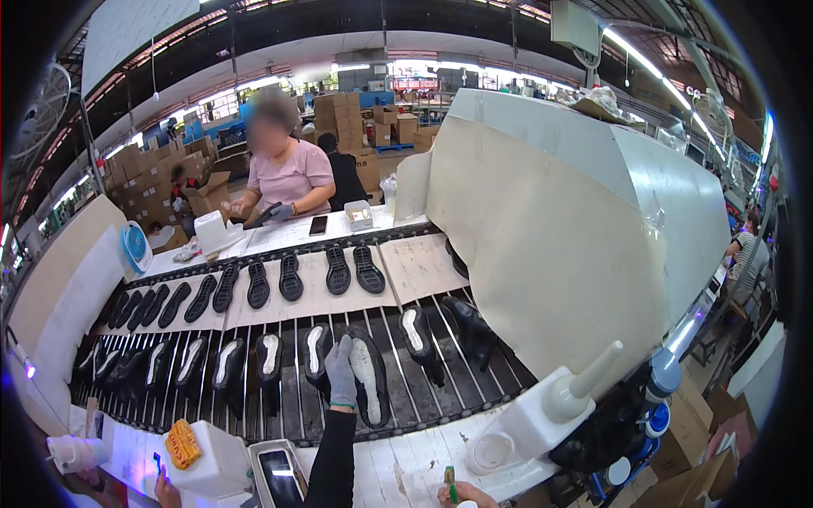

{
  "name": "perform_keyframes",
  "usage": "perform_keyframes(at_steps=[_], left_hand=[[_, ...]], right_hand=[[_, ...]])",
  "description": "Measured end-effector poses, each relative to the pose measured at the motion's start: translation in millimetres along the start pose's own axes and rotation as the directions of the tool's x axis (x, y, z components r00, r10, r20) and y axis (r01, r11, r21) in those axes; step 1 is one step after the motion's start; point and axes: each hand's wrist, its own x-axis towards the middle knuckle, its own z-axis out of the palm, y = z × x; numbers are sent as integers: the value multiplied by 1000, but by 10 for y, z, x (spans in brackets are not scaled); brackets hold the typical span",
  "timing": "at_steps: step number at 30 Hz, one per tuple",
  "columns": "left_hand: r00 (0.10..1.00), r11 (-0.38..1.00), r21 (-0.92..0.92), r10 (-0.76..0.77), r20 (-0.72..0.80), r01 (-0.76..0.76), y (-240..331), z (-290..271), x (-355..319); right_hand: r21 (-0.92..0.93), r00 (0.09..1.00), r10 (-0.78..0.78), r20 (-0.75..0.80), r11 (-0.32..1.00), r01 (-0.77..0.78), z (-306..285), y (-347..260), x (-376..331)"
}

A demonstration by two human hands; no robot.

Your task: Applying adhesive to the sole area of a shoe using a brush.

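L hand: gray glove, black sleeve; fingers clamped on near-L edge of a black shoe upper, gap closed w/ shoe in it.
Shoe: mid-view, just in front of L hand, over the near side of the rod conveyor; whitish bottom faces up. Can't tell if it's clear of the rods.
R hand: bare, bottom edge; fingers closed round a small green-handled tool, held roughly upright.
Hidden: L thumb & fingertips hard to make out vs shoe; most of R hand cut off by frame, tool's kind unclear, also a white bit under it.
Lower-L hand: bare, apparently another person's, w/ a thin blue item; mostly cut off.
Near row: more black shoe uppers either side of the held one, mostly pale bottoms up; far-L ones bunched, hard to separate.
Far row: black soles on pale sheet; R-most partly behind big off-white hood.
Near ledge: white spouted bottle to R; tray w/ dark phone-like slab, plus orange packet, to L.
Across: co-worker in pink top, dark item in hand, details too small.
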Motion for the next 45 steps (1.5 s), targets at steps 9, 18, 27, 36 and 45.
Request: perform_keyframes(at_steps=[9, 18, 27, 36, 45], left_hand=[[936, 717, 689, -160, 312, -108, 554, 135, -1179], [852, 289, 916, -365, 376, -280, -196, -66, -1611], [710, 181, 946, -627, 322, -269, 152, -46, -1961], [955, 504, 857, -188, 228, -105, 377, -288, -2327], [588, 232, 542, 386, 711, -808, 644, -675, -2696]], right_hand=[[-168, 971, -231, -62, 961, 218, -238, 193, 51], [-768, 608, -711, -352, 591, 246, 741, -388, -742], [-809, 403, -912, 75, -292, -511, 789, -479, -765], [-644, 501, -864, -54, -354, -678, 791, -490, -532], [-899, 477, -767, -429, 415, -141, 251, -427, -662]])
